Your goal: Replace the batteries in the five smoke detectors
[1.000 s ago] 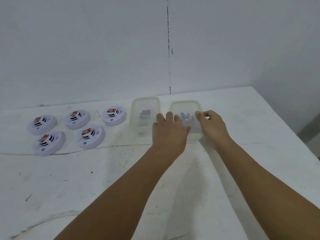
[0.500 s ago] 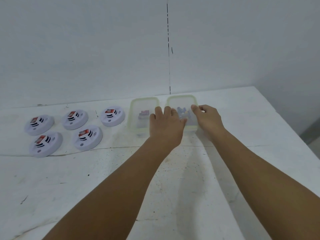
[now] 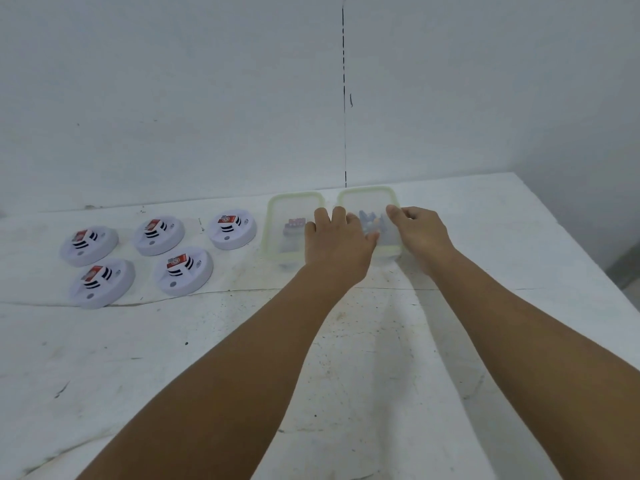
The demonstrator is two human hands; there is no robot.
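Observation:
Several round white smoke detectors [image 3: 183, 270] with red-labelled batteries on top lie at the left of the white table. Two clear lidded containers with pale green rims stand side by side at the back. The left container [image 3: 277, 216] holds dark batteries with a red band. The right container [image 3: 367, 199] holds bluish batteries. My left hand [image 3: 337, 244] lies palm down with straight fingers on the right container's left edge. My right hand [image 3: 420, 233] grips that container's right rim with curled fingers.
The white wall rises right behind the containers. The table [image 3: 346, 358] is scuffed white, and its right edge runs diagonally down at the far right. My forearms cross the near middle of the table.
Both hands have slid the right container a little away from me toward the wall, until it stands level with the left container. The detectors have not moved.

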